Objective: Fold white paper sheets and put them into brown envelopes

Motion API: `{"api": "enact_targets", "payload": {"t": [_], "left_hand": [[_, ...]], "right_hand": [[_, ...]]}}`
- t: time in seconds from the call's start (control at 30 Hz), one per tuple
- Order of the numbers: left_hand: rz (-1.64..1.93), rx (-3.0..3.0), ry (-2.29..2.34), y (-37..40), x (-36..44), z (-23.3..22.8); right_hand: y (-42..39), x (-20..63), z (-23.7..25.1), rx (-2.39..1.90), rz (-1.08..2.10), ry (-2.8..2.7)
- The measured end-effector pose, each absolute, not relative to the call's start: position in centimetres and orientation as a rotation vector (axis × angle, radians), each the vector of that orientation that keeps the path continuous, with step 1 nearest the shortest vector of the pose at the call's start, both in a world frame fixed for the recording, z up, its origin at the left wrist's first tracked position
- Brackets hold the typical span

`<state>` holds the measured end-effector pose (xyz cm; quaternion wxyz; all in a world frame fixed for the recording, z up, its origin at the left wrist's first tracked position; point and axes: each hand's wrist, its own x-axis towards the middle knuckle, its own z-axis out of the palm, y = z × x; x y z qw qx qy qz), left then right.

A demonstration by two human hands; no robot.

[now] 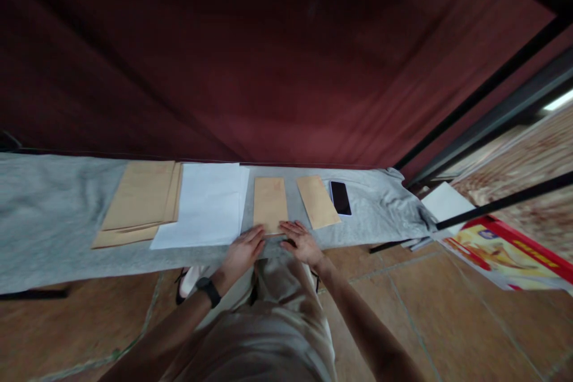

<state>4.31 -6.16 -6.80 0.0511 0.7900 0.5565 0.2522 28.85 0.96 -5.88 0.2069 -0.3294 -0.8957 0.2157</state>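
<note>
Now both hands, left hand (242, 252) and right hand (301, 243), press 1 envelope (270, 203).

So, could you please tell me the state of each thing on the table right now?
Left hand: flat, fingers on near end of middle envelope.
Right hand: flat, on the same end.
Middle envelope: lying flat, pressed by both hands.
Right envelope: flat, untouched.
Phone: face up, screen dark.
White paper: stacked flat.
Brown stack: flat, slightly fanned.
</note>
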Motion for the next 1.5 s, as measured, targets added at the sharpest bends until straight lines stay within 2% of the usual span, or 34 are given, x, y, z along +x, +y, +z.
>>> {"api": "enact_targets", "payload": {"t": [0.17,0.37,0.7,0.93,1.17,1.33,1.5], "left_hand": [[0.784,2.338,1.723,-5.8,4.3,-6.6],[0.871,2.209,1.789,-5.3,4.7,-6.5],[0.965,2.182,1.854,-4.6,5.6,-6.4],[0.670,2.465,1.752,-6.3,6.3,-6.8],[0.595,2.492,1.772,-8.2,6.9,-7.6],[0.486,2.478,1.778,-8.3,7.0,-7.7],[0.561,2.466,1.768,-8.2,6.9,-7.1]], "right_hand": [[1.0,28.0,-6.0,-1.000,0.646,-2.298],[0.9,26.6,-6.5,-1.172,0.560,-2.142],[0.6,25.7,-6.7,-1.383,0.351,-2.235],[-0.3,25.3,-6.3,-1.378,0.321,-2.206],[-5.0,22.2,-6.1,-1.128,0.340,-2.349],[-6.1,21.5,-6.1,-1.187,0.368,-2.373],[-5.4,23.1,-6.2,-1.222,0.323,-2.446]]}}
